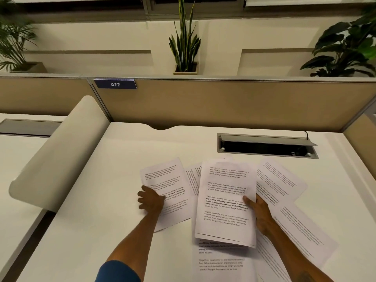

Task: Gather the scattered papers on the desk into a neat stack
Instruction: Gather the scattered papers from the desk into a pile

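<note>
Now | left hand [151, 200] grip pinching leftmost sheet [165, 180] | right hand [261, 214] grip pinching gathered sheets [225, 202]

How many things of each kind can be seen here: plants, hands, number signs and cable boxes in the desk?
Plants: 3, left, middle, right
Hands: 2, left hand, right hand
Number signs: 1, sign
Cable boxes: 1, cable box
Total: 7
</note>
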Available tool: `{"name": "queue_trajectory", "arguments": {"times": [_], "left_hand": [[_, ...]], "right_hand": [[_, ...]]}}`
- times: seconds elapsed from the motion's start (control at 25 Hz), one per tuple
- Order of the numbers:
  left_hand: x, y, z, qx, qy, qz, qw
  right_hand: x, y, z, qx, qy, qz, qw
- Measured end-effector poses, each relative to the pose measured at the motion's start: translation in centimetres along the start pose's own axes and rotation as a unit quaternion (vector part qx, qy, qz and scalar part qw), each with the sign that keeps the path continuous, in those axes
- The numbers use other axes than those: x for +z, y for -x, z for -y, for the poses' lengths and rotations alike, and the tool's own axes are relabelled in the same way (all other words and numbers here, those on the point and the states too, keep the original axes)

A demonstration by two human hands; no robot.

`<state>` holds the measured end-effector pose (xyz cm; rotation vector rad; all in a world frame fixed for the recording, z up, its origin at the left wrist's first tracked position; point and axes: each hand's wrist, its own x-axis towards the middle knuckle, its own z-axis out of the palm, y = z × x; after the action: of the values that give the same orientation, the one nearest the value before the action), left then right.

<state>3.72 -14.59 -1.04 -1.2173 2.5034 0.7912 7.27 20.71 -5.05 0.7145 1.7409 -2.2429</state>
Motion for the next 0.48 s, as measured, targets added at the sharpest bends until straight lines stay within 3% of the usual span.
{"name": "queue_trajectory", "arguments": {"times": [0.12,0.24,0.48], "left_hand": [[-0.8,-0.5,0.6,0.026,0.010,-0.007,1.000],[-1.7,-0.9,2.3,0.056,0.114,-0.016,0.992],[-5.1,-1.2,4.9,0.171,0.309,0.017,0.935]], "right_hand": [[0.4,-0.1,-0.1,0.006,0.001,0.004,1.000],[1.1,0.0,0.3,0.003,0.000,0.018,1.000],[3.2,0.6,1.2,-0.001,0.003,0.058,0.998]]}}
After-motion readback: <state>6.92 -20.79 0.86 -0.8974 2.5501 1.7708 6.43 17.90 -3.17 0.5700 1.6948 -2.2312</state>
